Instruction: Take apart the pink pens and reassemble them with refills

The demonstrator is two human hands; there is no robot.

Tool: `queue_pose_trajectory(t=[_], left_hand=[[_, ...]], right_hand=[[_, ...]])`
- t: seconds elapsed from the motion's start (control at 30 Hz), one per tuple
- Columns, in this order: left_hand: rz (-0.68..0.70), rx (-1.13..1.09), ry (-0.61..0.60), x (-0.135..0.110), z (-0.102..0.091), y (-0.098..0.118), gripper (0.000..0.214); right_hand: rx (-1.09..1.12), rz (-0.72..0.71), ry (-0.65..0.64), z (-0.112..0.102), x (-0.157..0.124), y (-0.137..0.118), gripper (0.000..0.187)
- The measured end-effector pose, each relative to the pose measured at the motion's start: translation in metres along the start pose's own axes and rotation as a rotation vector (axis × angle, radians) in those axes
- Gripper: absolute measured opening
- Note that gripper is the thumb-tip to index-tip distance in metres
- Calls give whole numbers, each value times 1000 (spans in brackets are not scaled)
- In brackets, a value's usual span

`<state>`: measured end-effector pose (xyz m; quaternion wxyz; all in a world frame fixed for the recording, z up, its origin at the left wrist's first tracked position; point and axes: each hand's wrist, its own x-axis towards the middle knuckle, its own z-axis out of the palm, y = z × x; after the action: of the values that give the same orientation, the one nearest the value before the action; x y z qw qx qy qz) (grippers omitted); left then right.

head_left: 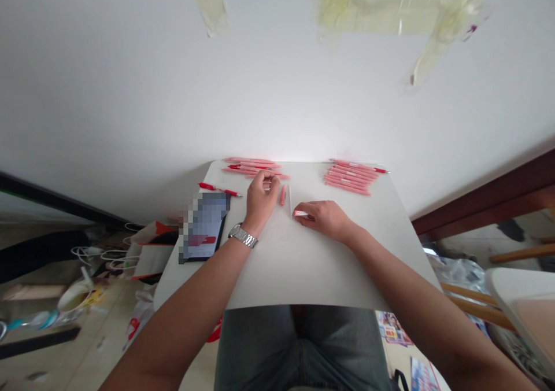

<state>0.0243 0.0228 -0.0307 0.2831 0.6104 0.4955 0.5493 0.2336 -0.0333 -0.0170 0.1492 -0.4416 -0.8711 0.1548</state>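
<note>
My left hand (262,197) is at the front of the left pile of pink pens (251,164), its fingers curled together. What they pinch, if anything, is too small to make out. My right hand (323,216) rests low on the table, closed around a pink pen barrel (299,213) with a white label. Between the hands lie a short pink pen part (283,195) and a thin whitish pen refill (290,200), which reaches close to the right fingertips.
Pink pens (351,177) lie side by side at the back right of the white table (277,275). On the left are a red pen (219,190) and a partly blurred phone or tablet (203,229). A wall (277,90) stands behind the table. Bags (150,252) lie on the floor, left.
</note>
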Motion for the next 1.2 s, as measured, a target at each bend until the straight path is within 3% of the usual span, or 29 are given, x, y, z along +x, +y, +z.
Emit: queue_pose_trajectory(t=[0.8,1.2], left_hand=[[14,23,5,1,1,1,9],[4,-120,-60,-2,2,12,13]], right_hand=[[17,-14,44,2,-1,2,18],[124,98,210,0,-1,10,19]])
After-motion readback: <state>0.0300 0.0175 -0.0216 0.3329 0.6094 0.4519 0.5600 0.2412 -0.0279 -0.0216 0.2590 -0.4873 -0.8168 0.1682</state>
